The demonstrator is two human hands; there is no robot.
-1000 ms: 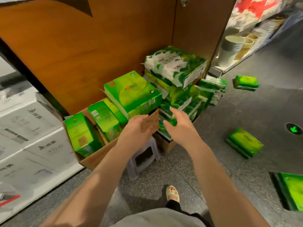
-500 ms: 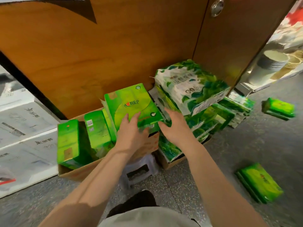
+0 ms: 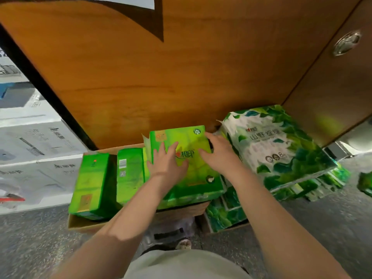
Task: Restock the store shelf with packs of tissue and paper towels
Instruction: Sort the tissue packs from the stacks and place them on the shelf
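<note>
A bright green tissue pack (image 3: pixel 193 174) lies flat on top of an open cardboard box (image 3: pixel 84 224). My left hand (image 3: pixel 167 164) rests on its top face with fingers spread. My right hand (image 3: pixel 219 154) lies on the pack's upper right edge, fingers curled toward its far corner. Two more green packs (image 3: pixel 92 184) (image 3: pixel 129 176) stand upright in the box to the left. A large leaf-printed paper towel pack (image 3: pixel 275 146) sits on a stack of similar packs (image 3: pixel 227 212) to the right.
A wooden panel (image 3: pixel 161 81) rises right behind the box, with a wooden door and round metal latch (image 3: pixel 346 43) at right. White cartons (image 3: pixel 38 150) are stacked at left. A small stool (image 3: pixel 171 232) stands under the box. Grey floor lies around; another green pack (image 3: pixel 365 182) sits at far right.
Both hands moved forward from the box flap onto the top green pack and slid farther up it. The camera leaned closer and lower toward the box.
</note>
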